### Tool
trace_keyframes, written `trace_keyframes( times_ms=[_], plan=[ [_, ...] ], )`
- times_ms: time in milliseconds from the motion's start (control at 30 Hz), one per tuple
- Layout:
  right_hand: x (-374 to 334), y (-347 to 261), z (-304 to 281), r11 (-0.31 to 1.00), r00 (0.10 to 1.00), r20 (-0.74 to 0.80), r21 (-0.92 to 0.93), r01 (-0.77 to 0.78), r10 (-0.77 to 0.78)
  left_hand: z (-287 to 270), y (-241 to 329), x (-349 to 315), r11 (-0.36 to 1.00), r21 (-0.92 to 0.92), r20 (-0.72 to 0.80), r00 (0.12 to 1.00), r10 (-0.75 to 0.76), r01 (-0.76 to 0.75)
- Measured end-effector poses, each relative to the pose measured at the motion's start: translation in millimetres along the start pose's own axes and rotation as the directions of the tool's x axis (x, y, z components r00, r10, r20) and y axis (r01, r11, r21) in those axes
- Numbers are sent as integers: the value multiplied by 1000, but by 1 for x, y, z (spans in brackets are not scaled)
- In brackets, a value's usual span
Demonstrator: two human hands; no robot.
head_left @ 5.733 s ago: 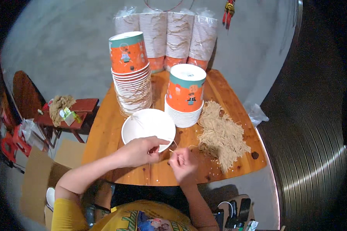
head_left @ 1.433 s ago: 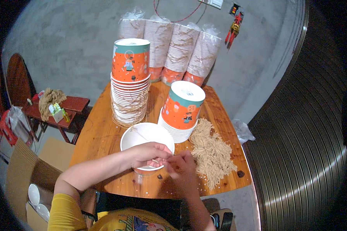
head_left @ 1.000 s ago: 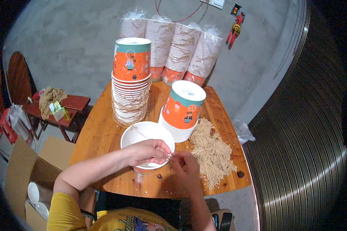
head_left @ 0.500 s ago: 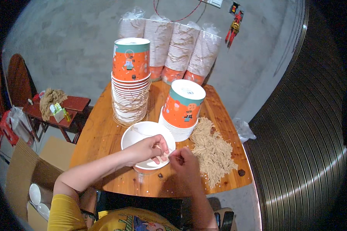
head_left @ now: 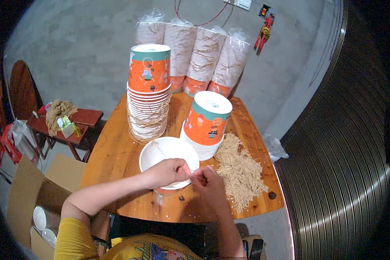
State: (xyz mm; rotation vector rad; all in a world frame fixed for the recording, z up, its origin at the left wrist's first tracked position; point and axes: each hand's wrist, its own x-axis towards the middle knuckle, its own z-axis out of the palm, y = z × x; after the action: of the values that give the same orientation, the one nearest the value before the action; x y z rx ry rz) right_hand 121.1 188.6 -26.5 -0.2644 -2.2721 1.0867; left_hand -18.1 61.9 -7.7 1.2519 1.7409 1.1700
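A white-lined paper bucket (head_left: pixel 154 152) lies with its open mouth toward me at the middle of the wooden table. A thin string (head_left: pixel 159 148) shows against its inner wall. In front of its right rim, my left hand (head_left: pixel 171 171) is closed in a pinch on the string. Close beside it, my right hand (head_left: pixel 207 180) pinches the string too, thumb and fingers together. The fingertips nearly meet, and the exact run of the string between them is too fine to follow. To the right of my right hand is a pile of cut tan strings (head_left: pixel 240 171).
Upside-down orange and green buckets stand in a short stack (head_left: pixel 206 123) and a taller stack (head_left: pixel 148 93) with strings around it. Several bagged bucket stacks (head_left: pixel 206 56) line the table's back. An open cardboard box (head_left: pixel 30 186) sits at lower left, a red bench (head_left: pixel 84 117) beyond it.
My left hand's fingers, partly spread before, have closed into a pinch next to my right hand. The whole view has shifted slightly; the stacks and the string pile stay put.
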Motion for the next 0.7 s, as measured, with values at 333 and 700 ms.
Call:
trace_keyframes(
  times_ms=[333,700],
  plan=[
    [0,-2,-1,1000,1000,9,-30,-5,5,7,-6,3,996,-71,-91,995,38,-45],
    [-3,2,0,999,997,-73,42,32,-29,4,1,5,915,-404,-28,1000,2,-14]
  ],
)
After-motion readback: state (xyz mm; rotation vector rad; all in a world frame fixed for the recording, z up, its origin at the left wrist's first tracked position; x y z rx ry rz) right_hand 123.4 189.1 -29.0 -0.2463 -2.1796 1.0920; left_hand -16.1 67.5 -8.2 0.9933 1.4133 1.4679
